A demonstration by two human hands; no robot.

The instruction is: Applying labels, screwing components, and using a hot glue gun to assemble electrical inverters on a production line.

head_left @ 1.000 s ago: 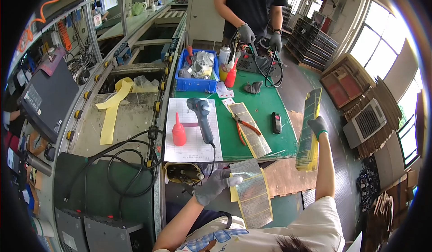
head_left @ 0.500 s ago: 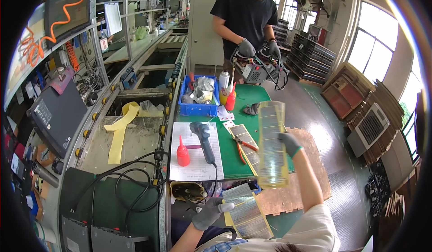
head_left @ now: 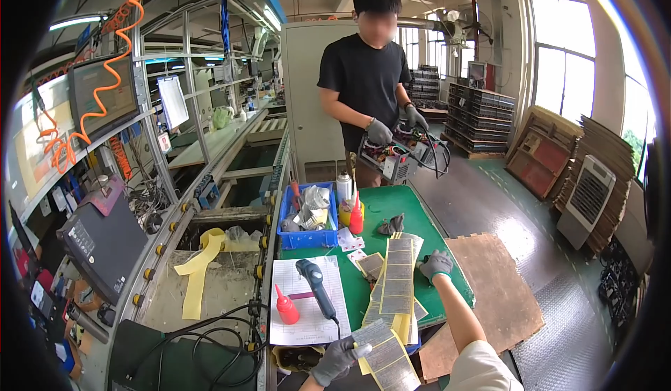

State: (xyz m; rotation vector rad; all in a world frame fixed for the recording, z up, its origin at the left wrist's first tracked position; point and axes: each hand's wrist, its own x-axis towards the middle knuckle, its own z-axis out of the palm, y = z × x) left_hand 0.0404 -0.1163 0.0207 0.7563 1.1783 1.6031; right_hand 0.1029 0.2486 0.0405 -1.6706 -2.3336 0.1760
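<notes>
My left hand (head_left: 337, 361), in a grey glove, grips the corner of a sheet of small grey labels on yellow backing (head_left: 388, 356) near the table's front edge. My right hand (head_left: 436, 265), gloved too, rests on the green tabletop with its fingers apart and nothing held. Just left of it lies a loose pile of yellow-backed label sheets (head_left: 398, 272), some fanned out underneath. The pliers are almost wholly covered by these sheets. Left of the pile, a blue-grey heat-gun-like tool (head_left: 318, 290) and a red squeeze bottle (head_left: 286, 308) are on a printed paper form (head_left: 335, 273).
At the table's far side are a blue bin (head_left: 307, 239) of parts, a red-tipped bottle (head_left: 356, 218) and a dark crumpled glove (head_left: 392, 225). Beyond, a person (head_left: 367, 76) holds a metal unit with cables (head_left: 398, 162). A roller conveyor (head_left: 210, 279) runs along the left.
My right hand has put the label sheets down over the pliers and let go. My left hand still holds its sheet. The head view has tilted upward.
</notes>
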